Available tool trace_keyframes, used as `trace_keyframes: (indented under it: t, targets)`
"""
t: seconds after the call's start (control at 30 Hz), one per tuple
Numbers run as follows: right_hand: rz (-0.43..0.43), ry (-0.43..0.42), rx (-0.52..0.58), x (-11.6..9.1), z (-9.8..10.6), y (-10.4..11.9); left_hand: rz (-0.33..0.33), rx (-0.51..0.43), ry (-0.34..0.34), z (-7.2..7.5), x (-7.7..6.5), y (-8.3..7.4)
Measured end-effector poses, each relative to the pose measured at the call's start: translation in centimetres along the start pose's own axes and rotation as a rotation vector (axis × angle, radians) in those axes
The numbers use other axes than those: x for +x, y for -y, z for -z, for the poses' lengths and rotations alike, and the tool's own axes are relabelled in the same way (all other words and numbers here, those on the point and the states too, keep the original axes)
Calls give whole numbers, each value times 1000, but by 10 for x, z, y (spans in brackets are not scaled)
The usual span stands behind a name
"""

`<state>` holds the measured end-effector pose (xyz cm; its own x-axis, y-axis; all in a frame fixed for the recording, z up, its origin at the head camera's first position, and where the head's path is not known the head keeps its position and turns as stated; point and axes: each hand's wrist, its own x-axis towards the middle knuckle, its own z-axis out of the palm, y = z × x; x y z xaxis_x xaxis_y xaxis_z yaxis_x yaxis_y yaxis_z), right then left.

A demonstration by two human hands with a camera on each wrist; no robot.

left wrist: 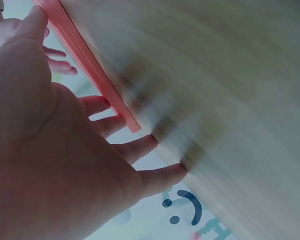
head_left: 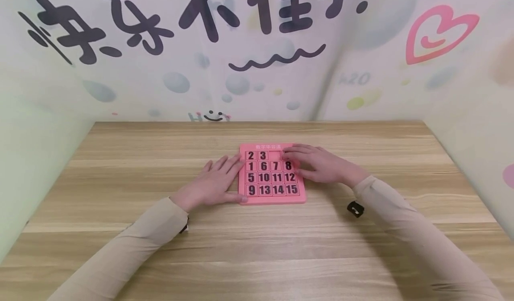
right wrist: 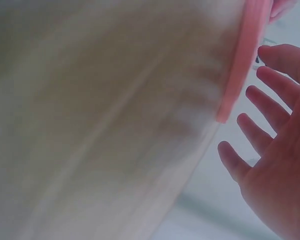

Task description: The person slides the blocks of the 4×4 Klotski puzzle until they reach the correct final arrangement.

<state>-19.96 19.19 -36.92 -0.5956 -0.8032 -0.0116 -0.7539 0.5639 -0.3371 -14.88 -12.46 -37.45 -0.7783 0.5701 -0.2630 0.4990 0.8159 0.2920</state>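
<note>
A pink sliding number puzzle point(head_left: 273, 199) lies flat on the table, its numbered tiles in rows within a frame. The top row shows 2, 3 and a bare slot point(head_left: 275, 155); fingers cover most of the spot to its right. Along the puzzle's left edge rests my left hand point(head_left: 210, 183), fingers spread, thumb at the lower left corner. My right hand point(head_left: 325, 165) reaches over the upper right corner, its fairly straight fingers above the top row's end and its thumb by the right edge. In the right wrist view, the fingers point(right wrist: 267, 107) are spread beside the pink frame point(right wrist: 237, 70).
The wood-grain table point(head_left: 257, 247) ends at a back wall point(head_left: 160, 96) with black lettering and a pink heart point(head_left: 441, 35). A small black object point(head_left: 355, 209) appears by the right sleeve point(head_left: 401, 220). Pale walls stand on both sides.
</note>
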Motion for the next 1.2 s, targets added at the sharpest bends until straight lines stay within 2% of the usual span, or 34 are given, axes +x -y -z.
trace_keyframes:
  t: [0.17,0.33,0.67,0.93,1.2]
  targets:
    - [29,-14,-5,11,4,7,1,-4,-1,0,0,1]
    - [22,1,-16,23,6,14,3,-16,-3,0,-1,1]
    - [-20,86,-26,41,1,22,-4,-22,-2,1,-3,-1]
    - [-50,131,-44,45,-5,25,-9,-20,2,1,-2,-1]
    - [-22,99,-25,44,-6,23,-7,-21,-2,0,-2,-1]
